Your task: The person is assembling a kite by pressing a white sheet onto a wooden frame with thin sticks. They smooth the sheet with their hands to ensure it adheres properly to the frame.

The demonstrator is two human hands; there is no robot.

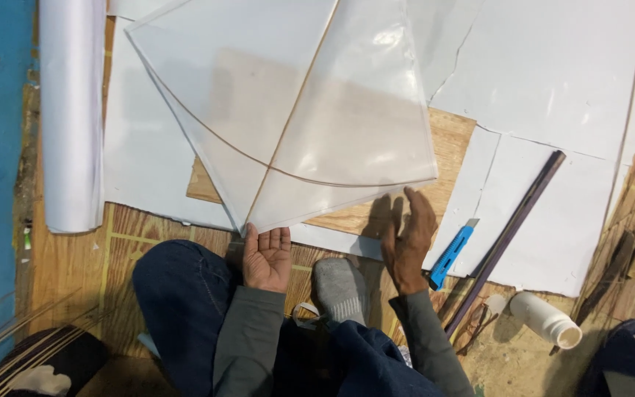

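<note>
A translucent plastic kite (pixel 295 110) with a thin straight spine and a bowed cross stick lies tilted over a wooden board (pixel 450 140). My left hand (pixel 266 257) is palm up, with its fingertips under the kite's bottom corner. My right hand (pixel 406 239) hovers open just below the kite's lower right edge and holds nothing. I sit on the floor with my knees in blue trousers and a grey sock (pixel 339 287) between my arms.
White paper sheets (pixel 553 73) cover the floor. A rolled white sheet (pixel 71 110) lies at the left. A blue utility knife (pixel 450 256), a long dark ruler (pixel 512 228) and a white bottle (pixel 545 317) lie to the right. Thin sticks (pixel 9 338) rest at the lower left.
</note>
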